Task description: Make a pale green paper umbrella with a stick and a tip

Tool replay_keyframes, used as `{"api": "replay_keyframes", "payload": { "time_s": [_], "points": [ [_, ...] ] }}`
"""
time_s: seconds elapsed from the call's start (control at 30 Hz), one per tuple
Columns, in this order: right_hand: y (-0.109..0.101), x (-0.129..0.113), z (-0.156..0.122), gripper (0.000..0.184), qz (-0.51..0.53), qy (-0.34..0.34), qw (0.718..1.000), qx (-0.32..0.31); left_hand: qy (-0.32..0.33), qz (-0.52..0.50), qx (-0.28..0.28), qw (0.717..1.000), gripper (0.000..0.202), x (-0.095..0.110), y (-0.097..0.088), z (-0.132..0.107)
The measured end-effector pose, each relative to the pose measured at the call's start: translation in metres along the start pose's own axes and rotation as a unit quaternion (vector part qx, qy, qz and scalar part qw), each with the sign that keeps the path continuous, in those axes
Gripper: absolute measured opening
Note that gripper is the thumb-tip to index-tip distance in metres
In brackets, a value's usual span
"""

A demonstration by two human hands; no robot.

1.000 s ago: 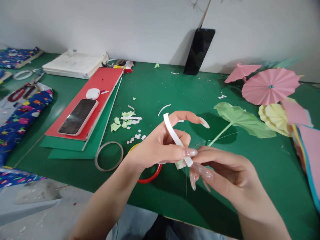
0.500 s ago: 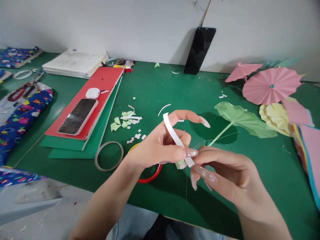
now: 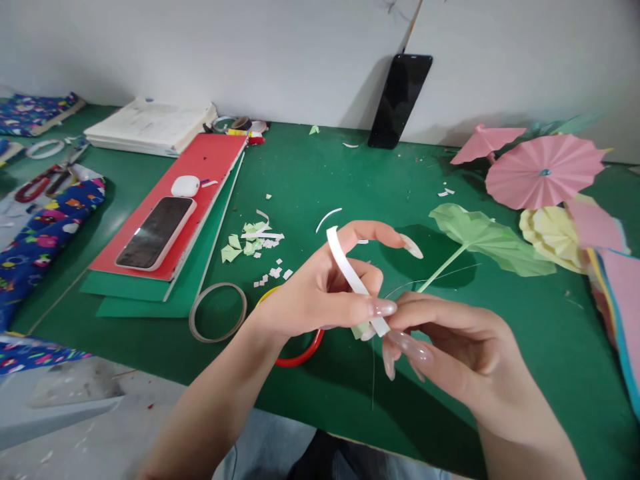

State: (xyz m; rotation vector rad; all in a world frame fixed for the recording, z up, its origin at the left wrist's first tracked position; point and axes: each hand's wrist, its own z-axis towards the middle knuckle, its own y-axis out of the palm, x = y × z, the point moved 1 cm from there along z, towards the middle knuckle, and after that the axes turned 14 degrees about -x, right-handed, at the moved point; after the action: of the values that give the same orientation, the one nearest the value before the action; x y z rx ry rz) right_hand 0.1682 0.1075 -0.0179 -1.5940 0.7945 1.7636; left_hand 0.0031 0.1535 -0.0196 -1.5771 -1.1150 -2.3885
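My left hand [image 3: 325,293] is closed, thumb against fingers, on a narrow white strip [image 3: 345,267] that curls up over the hand; its index finger arches forward. A light green paper bit [image 3: 359,330] shows beneath the left thumb. Close beside it, my right hand [image 3: 450,347] is pinched, fingertips at the strip's lower end. A green paper leaf [image 3: 480,240] is held off the table; its stem [image 3: 443,267] runs down behind the right fingers, which hide its lower end. A thin clear thread [image 3: 373,380] hangs below the fingertips, and another length arcs toward the leaf.
Left of my hands lie a tape ring [image 3: 219,312], a partly covered red ring [image 3: 305,357] and paper scraps [image 3: 250,243]. A pink-edged phone [image 3: 157,233] rests on a red board [image 3: 215,180]. A black phone [image 3: 400,100] leans on the wall. Pink paper umbrellas [image 3: 545,172] stand right.
Almost nothing differs. The right thumb tip has shifted very slightly near the end of the white strip; both hands keep their grip.
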Motion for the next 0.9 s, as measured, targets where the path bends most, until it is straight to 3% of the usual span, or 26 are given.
{"api": "replay_keyframes", "payload": {
  "time_s": [0.2, 0.67, 0.9],
  "points": [
    [-0.0005, 0.0, -0.0006, 0.013, -0.001, 0.0, 1.0, 0.001, -0.002, 0.001, -0.017, 1.0, 0.045, -0.0002, -0.001, 0.0001],
    [-0.0014, -0.001, 0.0016, 0.012, -0.029, -0.023, 0.999, 0.022, -0.009, 0.025, 0.01, 1.0, 0.047, -0.0005, 0.0011, 0.001],
    [0.0002, 0.0024, 0.0022, 0.015, 0.009, -0.016, 1.0, 0.025, -0.014, 0.049, 0.021, 0.998, 0.043, -0.0048, 0.0008, 0.0002]
  ]
}}
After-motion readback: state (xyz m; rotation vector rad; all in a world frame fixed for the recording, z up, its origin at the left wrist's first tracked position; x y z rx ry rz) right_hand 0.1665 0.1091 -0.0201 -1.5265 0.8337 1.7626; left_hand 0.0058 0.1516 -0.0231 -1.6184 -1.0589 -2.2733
